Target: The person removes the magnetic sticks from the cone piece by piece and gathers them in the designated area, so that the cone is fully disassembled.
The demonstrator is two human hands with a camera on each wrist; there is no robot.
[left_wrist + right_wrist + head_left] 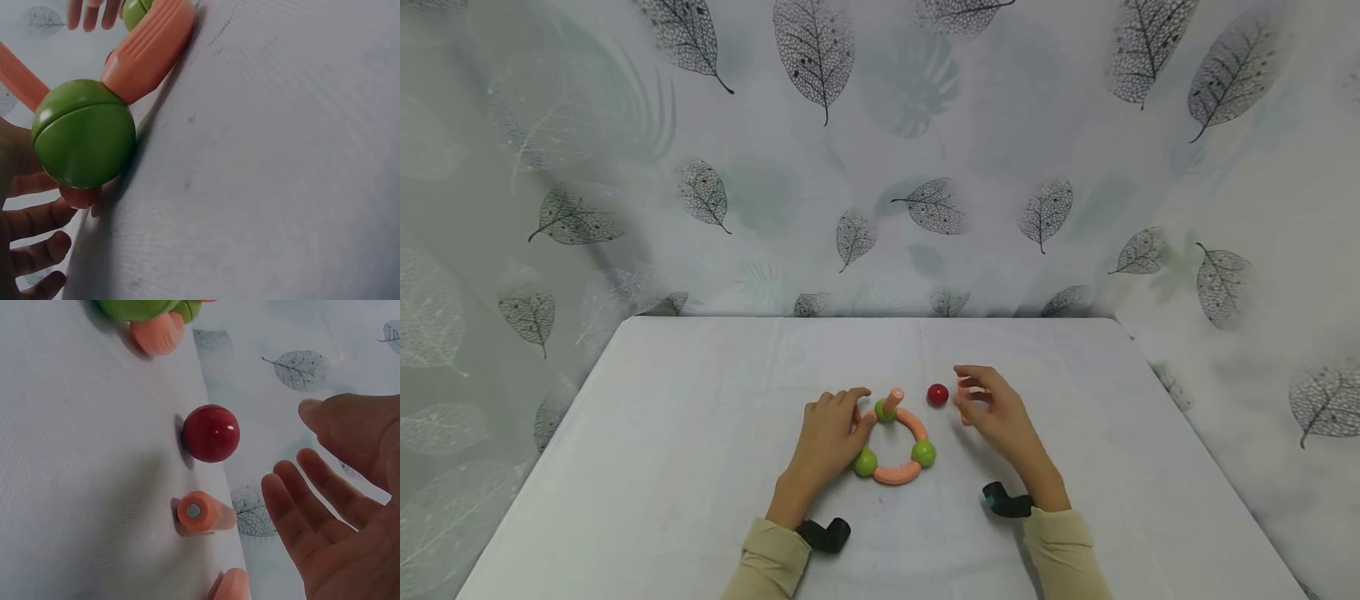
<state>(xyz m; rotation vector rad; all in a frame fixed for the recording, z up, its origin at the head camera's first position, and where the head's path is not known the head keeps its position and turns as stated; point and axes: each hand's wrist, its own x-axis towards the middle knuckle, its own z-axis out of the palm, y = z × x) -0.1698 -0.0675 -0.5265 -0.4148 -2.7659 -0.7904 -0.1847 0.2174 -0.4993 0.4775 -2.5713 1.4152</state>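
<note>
In the head view, a ring of peach curved magnetic rods and green balls (923, 453) lies on the white table. A short peach rod (893, 398) sticks up from its far ball. My left hand (829, 435) grips the ring's left side, thumb on the near side and fingers beyond. That side's rod is mostly hidden by the hand. A red ball (211, 433) rests right of the ring. My right hand (997, 417) hovers beside loose peach rods (195, 512), its fingers relaxed and apart from them in the right wrist view.
The white table (647, 467) extends around the pieces, its far edge against a leaf-patterned cloth (760, 275). Black wrist cameras (824, 536) are strapped to both forearms, below tan sleeves (1067, 550).
</note>
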